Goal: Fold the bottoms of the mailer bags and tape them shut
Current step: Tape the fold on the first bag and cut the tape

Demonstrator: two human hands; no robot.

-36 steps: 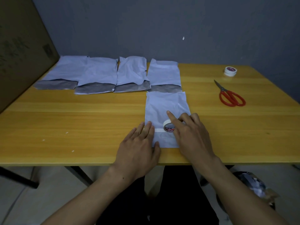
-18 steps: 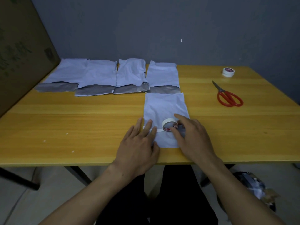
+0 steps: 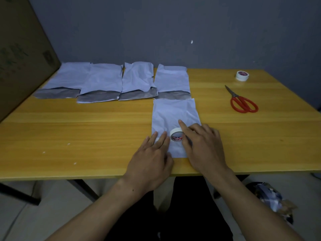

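The left hand [image 3: 151, 157] presses flat on the near mailer bag [image 3: 173, 113]; the right hand [image 3: 203, 146] grips the tape roll [image 3: 176, 136], mid-strip. Four bags [image 3: 104, 79] upper left seemingly wait, grey flaps [image 3: 97, 96] open.

Your right hand [image 3: 203, 146] hid the right side of the tape roll [image 3: 175, 136] it held, and the near right corner of the bag [image 3: 173, 113]. Your left hand [image 3: 151, 160] covered the near left corner. The roll's red label was too small to read. The cardboard box [image 3: 20, 58] ran off the left edge, its print blurred.
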